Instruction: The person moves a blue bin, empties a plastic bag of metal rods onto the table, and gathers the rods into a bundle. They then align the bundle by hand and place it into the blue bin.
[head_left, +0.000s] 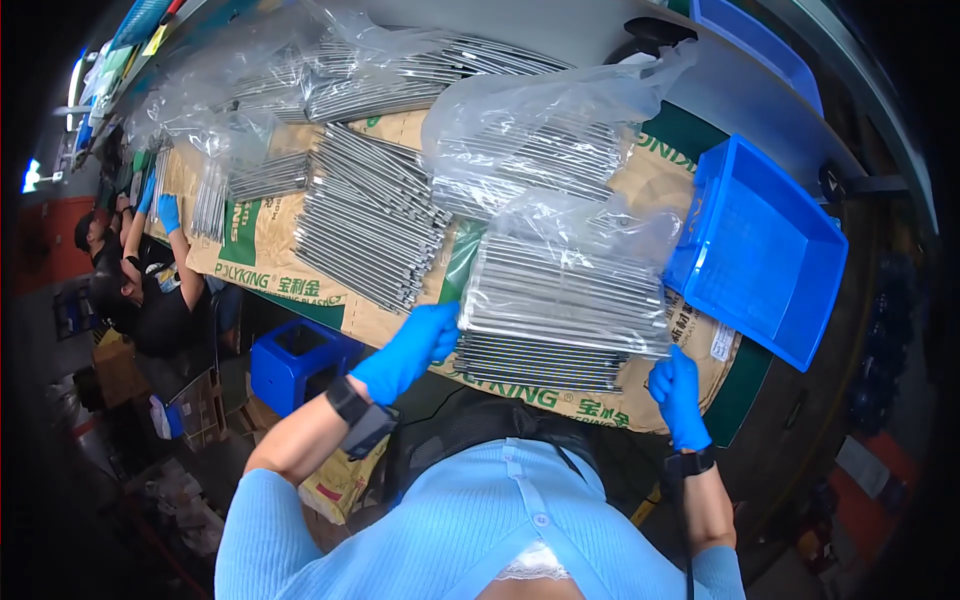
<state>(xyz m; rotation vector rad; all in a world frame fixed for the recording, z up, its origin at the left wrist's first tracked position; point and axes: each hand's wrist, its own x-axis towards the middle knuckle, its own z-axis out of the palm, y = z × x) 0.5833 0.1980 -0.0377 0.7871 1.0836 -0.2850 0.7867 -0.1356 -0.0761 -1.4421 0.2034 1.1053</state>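
Observation:
In front of me lies a clear plastic bag (pixel 565 285) with a row of thin silvery metal rods inside. My left hand (pixel 408 352), in a blue glove, is closed at the bag's left edge and appears to grip the film. At the near right corner my right hand (pixel 678 393), gloved the same way, pinches the plastic with curled fingers. Loose metal rods (pixel 540 365) lie partly beneath the bag, along its near side. To the left spreads a larger pile of bare rods (pixel 370 225), some lying crosswise on top.
Printed brown paper (pixel 280 278) covers much of the table. More bagged rods (pixel 540 150) lie behind. A blue plastic bin (pixel 770 250) stands tilted at the right. A blue stool (pixel 300 365) is below the table at left; people with blue gloves (pixel 168 212) work farther left.

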